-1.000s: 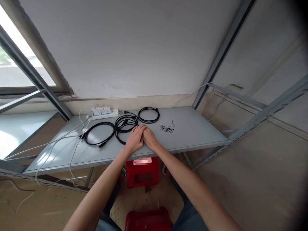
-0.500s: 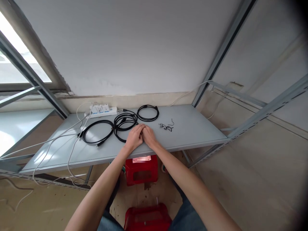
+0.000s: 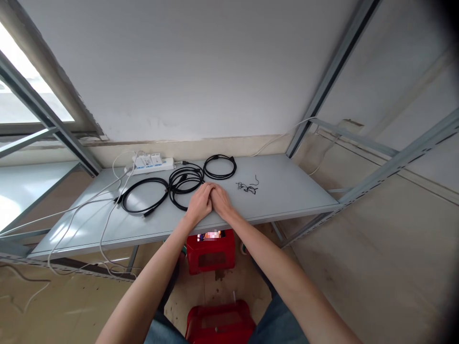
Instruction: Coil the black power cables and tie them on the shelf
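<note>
My left hand (image 3: 198, 204) and my right hand (image 3: 221, 201) lie flat, side by side, on the grey metal shelf (image 3: 287, 191), fingertips touching each other. Nothing shows in either hand. The fingers of my left hand rest against the edge of the middle coiled black cable (image 3: 184, 184). A larger black coil (image 3: 143, 195) lies to its left. A smaller one (image 3: 220, 167) lies behind, near the wall. A small tangle of thin black ties (image 3: 247, 187) sits just right of my hands.
A white power strip (image 3: 150, 163) with plugs lies at the back left; white cords (image 3: 107, 215) trail from it over the shelf's front edge. Slanted metal frame posts (image 3: 322, 81) flank the shelf. Red plastic stools (image 3: 211, 251) stand below, near my legs.
My hands have stayed together on the shelf. The view has shifted slightly, so everything sits a little higher and further left in the picture.
</note>
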{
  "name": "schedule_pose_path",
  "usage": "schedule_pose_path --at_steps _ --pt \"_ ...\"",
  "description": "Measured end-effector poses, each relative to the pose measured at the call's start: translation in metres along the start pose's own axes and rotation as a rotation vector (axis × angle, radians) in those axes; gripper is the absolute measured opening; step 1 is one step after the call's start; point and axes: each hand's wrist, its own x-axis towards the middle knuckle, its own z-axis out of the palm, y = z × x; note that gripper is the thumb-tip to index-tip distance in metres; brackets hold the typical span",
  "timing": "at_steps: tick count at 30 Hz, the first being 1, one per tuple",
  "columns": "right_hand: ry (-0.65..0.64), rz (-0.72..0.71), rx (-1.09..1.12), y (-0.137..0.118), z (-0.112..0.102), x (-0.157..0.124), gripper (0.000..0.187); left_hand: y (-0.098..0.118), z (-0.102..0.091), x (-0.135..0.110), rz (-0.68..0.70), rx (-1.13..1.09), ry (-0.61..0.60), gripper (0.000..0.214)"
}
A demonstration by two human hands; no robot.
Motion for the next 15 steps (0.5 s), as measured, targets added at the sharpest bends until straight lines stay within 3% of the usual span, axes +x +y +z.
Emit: schedule_pose_path --at_steps 8,15 --pt "0.047 0.05 -0.065 0.0 0.001 0.0 0.037 -0.005 0.005 0.002 -0.045 0.056 -0.056 0.074" --pt "0.02 0.142 -0.058 0.002 0.004 0.003 0.038 -0.011 0.007 0.004 -0.033 -0.026 -0.078 0.084"
